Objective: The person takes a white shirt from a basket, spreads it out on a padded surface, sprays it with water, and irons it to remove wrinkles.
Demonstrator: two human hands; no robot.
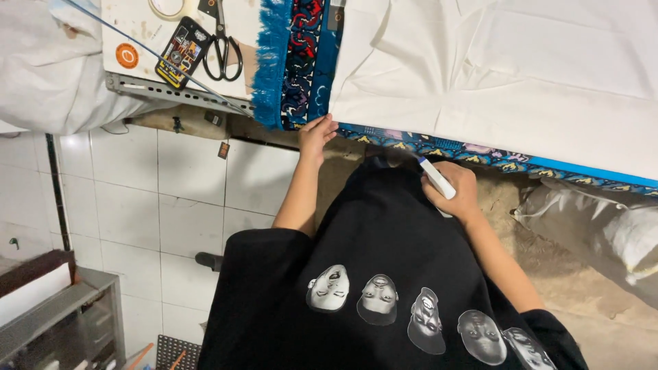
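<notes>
Right hand [458, 190] clenched around white marker [436, 177]; left hand [315, 135] released, touching rug edge [291, 82].

A tailoring or textile workshop is suggested. A worktable [137, 85] on a slotted metal frame is spread with white cloth [521, 68] over a fringed blue rug [301, 62], and scissors [223, 44] and a tape roll [166, 7] are laid beside them. White floor tiles [171, 199] and stuffed sacks [603, 233] are seen below.
</notes>
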